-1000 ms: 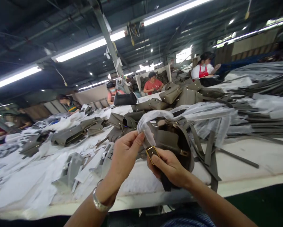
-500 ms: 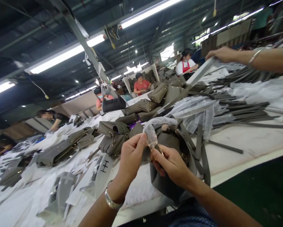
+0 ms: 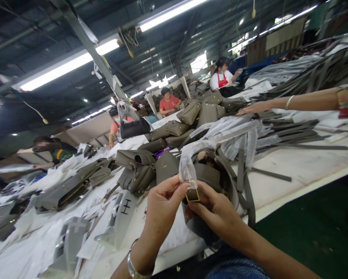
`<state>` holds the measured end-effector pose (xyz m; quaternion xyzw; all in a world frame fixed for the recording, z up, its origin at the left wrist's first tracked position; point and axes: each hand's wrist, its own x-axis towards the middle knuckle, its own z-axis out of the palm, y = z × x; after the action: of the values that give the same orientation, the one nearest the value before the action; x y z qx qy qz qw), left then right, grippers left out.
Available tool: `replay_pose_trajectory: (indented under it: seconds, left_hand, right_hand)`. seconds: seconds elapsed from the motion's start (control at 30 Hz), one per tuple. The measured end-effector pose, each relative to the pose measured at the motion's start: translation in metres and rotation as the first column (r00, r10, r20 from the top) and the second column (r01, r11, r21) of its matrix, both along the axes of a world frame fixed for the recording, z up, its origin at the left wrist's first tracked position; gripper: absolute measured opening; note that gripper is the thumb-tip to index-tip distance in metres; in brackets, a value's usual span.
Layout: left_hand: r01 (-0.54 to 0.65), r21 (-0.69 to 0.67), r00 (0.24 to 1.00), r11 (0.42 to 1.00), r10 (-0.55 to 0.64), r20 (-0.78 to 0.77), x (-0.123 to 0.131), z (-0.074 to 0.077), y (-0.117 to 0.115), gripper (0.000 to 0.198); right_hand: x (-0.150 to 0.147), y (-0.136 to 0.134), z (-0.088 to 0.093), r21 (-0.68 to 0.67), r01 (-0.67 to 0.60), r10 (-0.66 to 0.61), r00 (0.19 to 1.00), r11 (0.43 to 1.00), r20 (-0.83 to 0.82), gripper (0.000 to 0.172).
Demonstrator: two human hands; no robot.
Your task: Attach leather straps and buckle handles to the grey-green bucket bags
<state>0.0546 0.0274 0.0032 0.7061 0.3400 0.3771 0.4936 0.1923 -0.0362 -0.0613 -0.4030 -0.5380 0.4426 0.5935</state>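
Observation:
A gold rectangular buckle [image 3: 193, 195] sits between my two hands, at the end of a strap [image 3: 188, 166] wrapped in translucent plastic film. My left hand [image 3: 164, 203] pinches the wrapped end by the buckle's left side, thumb on top. My right hand [image 3: 220, 213] closes on the buckle's right side, its fingers partly hidden behind it. Directly beyond and below my hands is a grey-brown leather bag [image 3: 208, 174], open at the top, partly covered by my right hand. The wrapped strap arches back over this bag.
Grey-brown bags [image 3: 176, 130] are heaped ahead. Dark straps [image 3: 296, 133] lie right, where a co-worker's hand [image 3: 255, 108] reaches in. Clear-wrapped pieces [image 3: 67, 244] and white paper [image 3: 19, 240] spread left. The table's front edge [image 3: 310, 190] runs diagonally. Several people work beyond.
My hands have shifted slightly lower, and the buckle has turned to show its frame. The co-worker's hand at right came down onto the straps; the pale strip it held up is no longer raised.

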Motion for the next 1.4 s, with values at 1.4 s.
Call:
replay_pose_trajectory:
  seconds: [1.4]
  left_hand:
    - [0.229,0.922,0.936,0.313,0.189,-0.297,-0.021,-0.027,0.008,0.012]
  right_hand:
    - [0.014,-0.015,-0.01,0.01,0.042,-0.043,0.986,0.999,0.159,0.073]
